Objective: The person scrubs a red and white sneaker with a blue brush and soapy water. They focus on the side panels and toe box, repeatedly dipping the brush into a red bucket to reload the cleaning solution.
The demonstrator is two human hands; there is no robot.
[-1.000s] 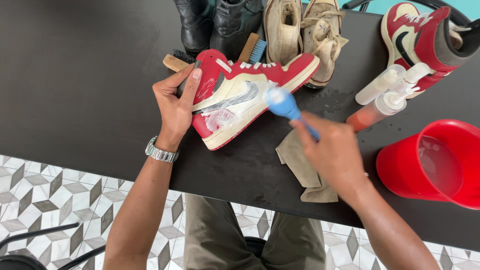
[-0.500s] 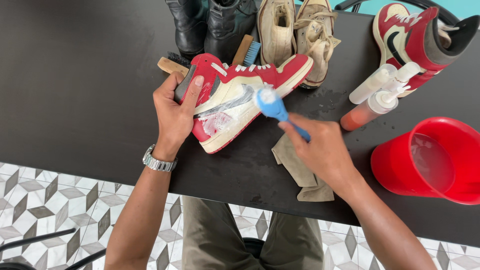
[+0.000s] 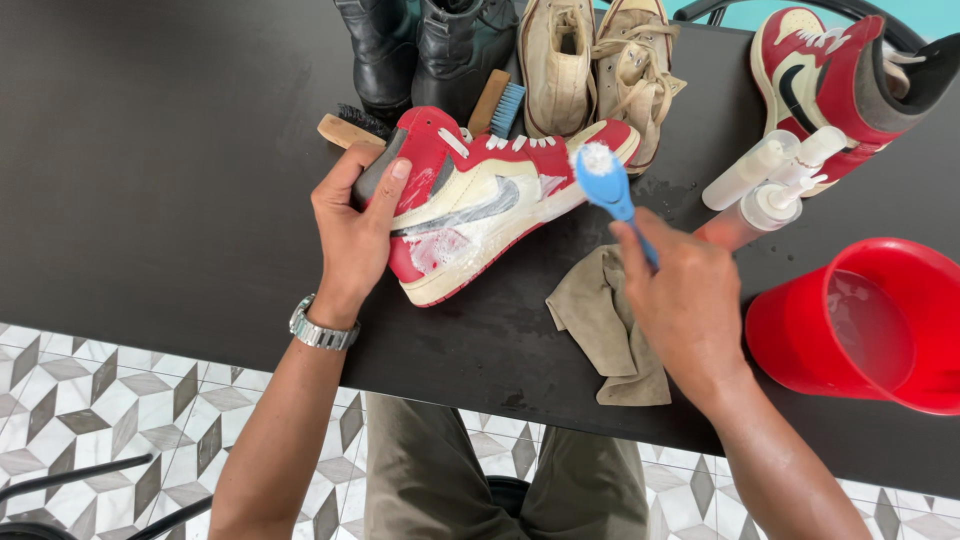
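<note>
2 hands: 1 sneaker, 1 brush.

Bottles: two white plastic spray bottles lie on the black table, beside the red bucket.
Labels, signs, screens: none.

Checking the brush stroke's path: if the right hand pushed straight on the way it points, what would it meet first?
The right hand points its blue brush up-left; its foamy head likely meets the red-and-white sneaker's toe first, though height is unclear.
</note>
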